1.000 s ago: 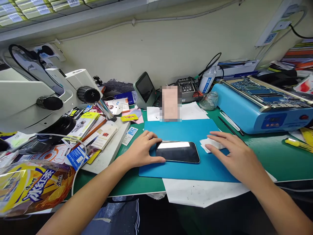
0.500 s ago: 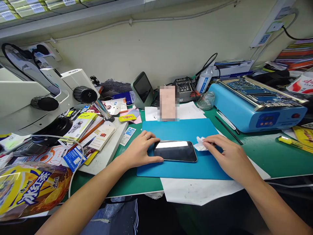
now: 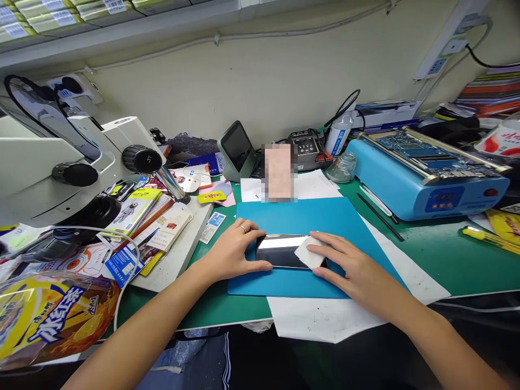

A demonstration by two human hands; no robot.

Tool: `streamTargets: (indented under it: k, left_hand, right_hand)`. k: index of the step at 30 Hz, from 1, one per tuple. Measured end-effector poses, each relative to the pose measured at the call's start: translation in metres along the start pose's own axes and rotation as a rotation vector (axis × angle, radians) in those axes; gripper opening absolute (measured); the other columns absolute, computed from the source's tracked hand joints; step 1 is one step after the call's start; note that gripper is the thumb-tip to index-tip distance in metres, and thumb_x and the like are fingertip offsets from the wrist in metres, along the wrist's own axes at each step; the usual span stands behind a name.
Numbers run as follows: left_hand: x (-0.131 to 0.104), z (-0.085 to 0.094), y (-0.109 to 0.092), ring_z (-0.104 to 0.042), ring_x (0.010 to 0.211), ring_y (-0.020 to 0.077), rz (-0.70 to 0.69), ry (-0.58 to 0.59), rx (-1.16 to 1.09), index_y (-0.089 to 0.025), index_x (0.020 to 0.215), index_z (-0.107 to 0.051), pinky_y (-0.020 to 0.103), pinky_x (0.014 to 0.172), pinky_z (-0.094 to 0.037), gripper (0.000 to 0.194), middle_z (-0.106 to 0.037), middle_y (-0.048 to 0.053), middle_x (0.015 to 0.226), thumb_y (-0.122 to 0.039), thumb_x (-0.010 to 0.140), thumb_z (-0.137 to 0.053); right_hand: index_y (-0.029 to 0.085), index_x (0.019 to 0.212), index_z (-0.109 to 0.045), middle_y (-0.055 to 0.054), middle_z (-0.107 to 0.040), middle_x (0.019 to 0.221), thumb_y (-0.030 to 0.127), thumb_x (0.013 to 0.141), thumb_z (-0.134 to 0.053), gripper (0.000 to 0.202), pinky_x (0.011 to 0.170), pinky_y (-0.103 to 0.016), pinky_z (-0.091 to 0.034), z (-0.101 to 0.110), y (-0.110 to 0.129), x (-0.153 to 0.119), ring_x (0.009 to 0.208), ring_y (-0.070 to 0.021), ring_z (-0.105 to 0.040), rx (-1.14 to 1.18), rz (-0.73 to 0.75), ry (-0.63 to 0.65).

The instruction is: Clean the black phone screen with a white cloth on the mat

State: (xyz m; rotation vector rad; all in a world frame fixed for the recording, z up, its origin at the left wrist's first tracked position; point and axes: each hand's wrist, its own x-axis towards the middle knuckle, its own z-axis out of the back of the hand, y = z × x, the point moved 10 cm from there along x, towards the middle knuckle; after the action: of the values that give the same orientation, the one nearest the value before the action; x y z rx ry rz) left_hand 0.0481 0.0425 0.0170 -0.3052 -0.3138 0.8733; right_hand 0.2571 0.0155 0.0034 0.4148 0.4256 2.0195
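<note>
A smartphone lies flat, screen up, on a blue mat; a bright reflection runs along its dark glass. My left hand grips the phone's left end between thumb and fingers, a ring on one finger. Over the right end of the screen, my right hand holds a folded white tissue against the glass. The tissue and fingers cover that end of the phone.
A white microscope and stacked papers stand at left, with an iced-tea bottle in front. To the right sit a blue heating station carrying circuit boards, a glass jar and black tweezers.
My right hand has moved left with the tissue, from beside the phone onto the right part of its screen. The tissue now lies flatter. My left hand has stayed in place.
</note>
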Motion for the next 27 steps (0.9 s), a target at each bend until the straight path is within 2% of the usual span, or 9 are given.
streamTargets:
  k: [3, 7, 14, 20, 27]
  left_hand:
    - [0.0, 0.0001, 0.0008, -0.054, 0.109, 0.0292, 0.005, 0.004, 0.006, -0.021, 0.132, -0.062, 0.044, 0.096, -0.049, 0.07, -0.06, 0.01, 0.121, -0.069, 0.082, -0.07]
    - [0.0009, -0.0001, 0.0006, -0.056, 0.1, 0.0275, 0.027, 0.027, 0.032, -0.021, 0.13, -0.062, 0.043, 0.09, -0.048, 0.07, -0.061, 0.009, 0.109, -0.071, 0.082, -0.068]
    - [0.0008, -0.002, -0.0045, -0.06, 0.097, 0.0258, 0.043, 0.07, -0.045, -0.02, 0.139, -0.051, 0.039, 0.085, -0.049, 0.068, -0.064, 0.007, 0.103, -0.061, 0.087, -0.069]
    - [-0.0002, -0.0014, -0.0023, -0.062, 0.095, 0.0244, 0.049, 0.047, -0.065, -0.023, 0.128, -0.06, 0.037, 0.083, -0.049, 0.057, -0.065, 0.005, 0.1, -0.059, 0.085, -0.072]
    - [-0.0003, -0.005, 0.0044, -0.061, 0.096, 0.0245, 0.062, 0.025, -0.078, -0.024, 0.129, -0.061, 0.036, 0.083, -0.049, 0.061, -0.065, 0.005, 0.101, -0.063, 0.084, -0.071]
  right_hand:
    - [0.036, 0.134, -0.066, -0.003, -0.053, 0.154, 0.062, 0.095, -0.05, 0.049, 0.104, -0.053, -0.054, -0.0001, -0.0059, 0.0039, 0.137, -0.0341, -0.052, 0.025, -0.017, 0.046]
    - [0.035, 0.132, -0.068, -0.004, -0.057, 0.15, 0.06, 0.095, -0.052, 0.047, 0.104, -0.052, -0.054, 0.0029, -0.0056, 0.0055, 0.135, -0.0338, -0.055, 0.034, 0.011, 0.039]
    - [0.033, 0.13, -0.069, -0.005, -0.06, 0.146, 0.055, 0.095, -0.056, 0.043, 0.099, -0.05, -0.058, 0.0059, -0.0016, 0.0048, 0.131, -0.033, -0.059, 0.03, 0.051, -0.023]
    - [0.035, 0.132, -0.068, -0.003, -0.06, 0.147, 0.056, 0.095, -0.056, 0.045, 0.1, -0.051, -0.057, 0.0059, -0.0029, 0.0036, 0.132, -0.0326, -0.058, 0.029, 0.031, -0.014]
    - [0.034, 0.133, -0.067, -0.004, -0.059, 0.148, 0.056, 0.096, -0.054, 0.045, 0.101, -0.052, -0.056, 0.0048, -0.0053, 0.0035, 0.132, -0.0328, -0.058, 0.034, 0.023, -0.002]
